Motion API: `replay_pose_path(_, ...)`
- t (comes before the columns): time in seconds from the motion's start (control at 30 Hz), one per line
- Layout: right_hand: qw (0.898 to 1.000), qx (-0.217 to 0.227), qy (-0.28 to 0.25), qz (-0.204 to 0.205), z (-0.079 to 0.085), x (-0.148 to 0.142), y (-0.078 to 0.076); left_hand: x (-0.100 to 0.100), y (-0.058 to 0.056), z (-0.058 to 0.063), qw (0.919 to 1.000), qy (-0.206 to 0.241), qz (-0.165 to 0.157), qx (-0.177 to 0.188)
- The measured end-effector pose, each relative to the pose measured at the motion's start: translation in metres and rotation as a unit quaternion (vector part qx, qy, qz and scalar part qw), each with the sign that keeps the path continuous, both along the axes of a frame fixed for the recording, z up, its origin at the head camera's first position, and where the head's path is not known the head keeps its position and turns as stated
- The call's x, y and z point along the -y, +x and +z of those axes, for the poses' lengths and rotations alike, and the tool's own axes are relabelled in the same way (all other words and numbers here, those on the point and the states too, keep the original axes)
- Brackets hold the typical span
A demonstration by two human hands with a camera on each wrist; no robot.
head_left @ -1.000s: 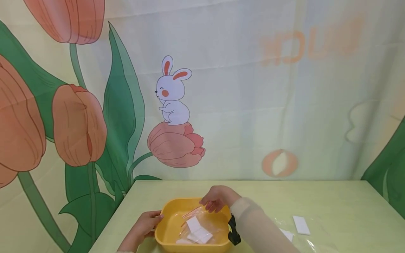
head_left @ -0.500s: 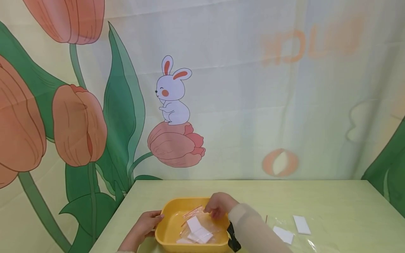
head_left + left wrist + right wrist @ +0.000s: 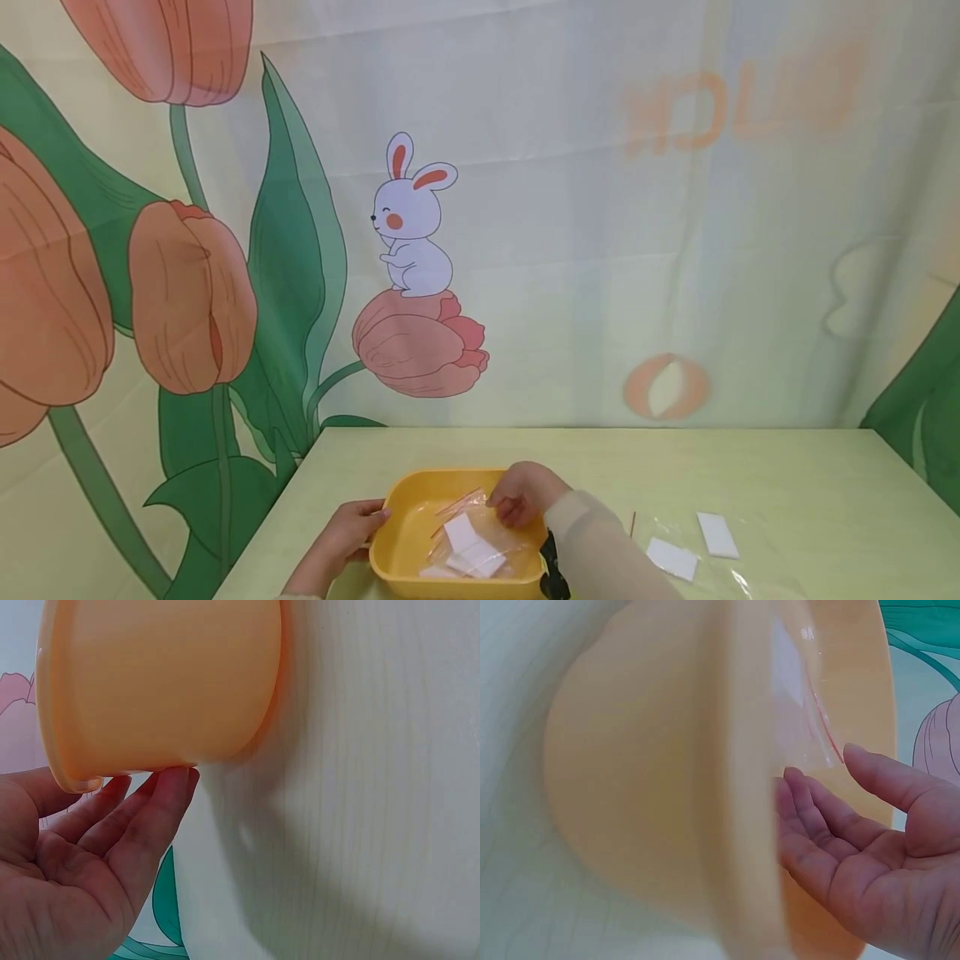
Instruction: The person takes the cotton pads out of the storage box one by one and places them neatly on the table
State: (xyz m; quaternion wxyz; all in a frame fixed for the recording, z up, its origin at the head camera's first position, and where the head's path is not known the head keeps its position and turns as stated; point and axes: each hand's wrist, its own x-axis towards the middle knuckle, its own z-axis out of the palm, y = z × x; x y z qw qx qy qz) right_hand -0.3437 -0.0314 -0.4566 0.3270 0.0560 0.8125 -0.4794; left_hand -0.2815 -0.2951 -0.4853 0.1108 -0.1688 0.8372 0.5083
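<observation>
A yellow plastic basin (image 3: 405, 521) stands on the table with several clear zip bags (image 3: 472, 550) inside, holding white rectangular pieces and showing red seal lines. My left hand (image 3: 352, 529) grips the basin's left side; in the left wrist view the thumb is at the rim and the fingers (image 3: 142, 814) press under the wall. My right hand (image 3: 525, 496) reaches over the right part of the basin. In the right wrist view, its thumb and fingers stand apart, the thumb tip right at a corner of a zip bag (image 3: 810, 720). The basin wall (image 3: 652, 765) hides part of the fingers.
To the right on the pale green table (image 3: 810, 492) lie more clear bags with white pieces, one white piece (image 3: 717, 535) farther right and another (image 3: 672, 559) nearer the right sleeve (image 3: 600, 542). A curtain (image 3: 555, 292) printed with tulips and a rabbit hangs behind.
My right hand has dipped lower and slightly right into the basin, its fingers drawing in. The left hand keeps its grip on the basin.
</observation>
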Motion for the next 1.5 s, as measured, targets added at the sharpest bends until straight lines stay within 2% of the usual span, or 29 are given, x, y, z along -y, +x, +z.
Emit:
replay_pose_path(0.2,0.999,-0.002,-0.014,-0.035,-0.001,0.0,0.002,0.0,0.001,-0.001,1.0,0.003,-0.003,0.004)
replay_pose_path(0.23,0.999,-0.002,-0.014,-0.037,-0.002,0.0,0.003,-0.006,0.006,0.008,1.0,-0.002,-0.001,0.007)
replay_pose_path(0.33,0.999,0.0,-0.02,-0.036,-0.006,0.001,0.003,-0.007,0.005,0.007,1.0,-0.005,-0.002,0.008)
replay_pose_path(0.4,1.0,-0.001,-0.018,-0.026,-0.007,0.002,0.003,-0.008,0.004,0.008,1.0,-0.007,-0.001,0.005)
replay_pose_path(0.6,0.999,-0.008,0.025,0.048,-0.014,0.003,-0.001,-0.01,0.005,0.009,1.0,-0.008,0.001,0.001)
replay_pose_path(0.67,0.997,-0.006,0.037,0.06,-0.016,0.003,-0.001,-0.011,0.005,0.009,1.0,-0.008,0.001,0.002)
replay_pose_path(1.07,0.996,-0.073,0.053,-0.023,-0.013,0.01,0.004,-0.012,0.005,0.011,0.9999,-0.011,0.002,-0.003)
replay_pose_path(1.27,0.993,-0.101,0.061,-0.019,-0.005,0.014,0.003,-0.009,0.006,0.009,0.9999,-0.011,-0.002,-0.003)
replay_pose_path(1.5,0.992,-0.121,0.034,-0.03,0.004,0.015,0.005,-0.008,0.005,0.009,0.9999,-0.012,0.003,-0.004)
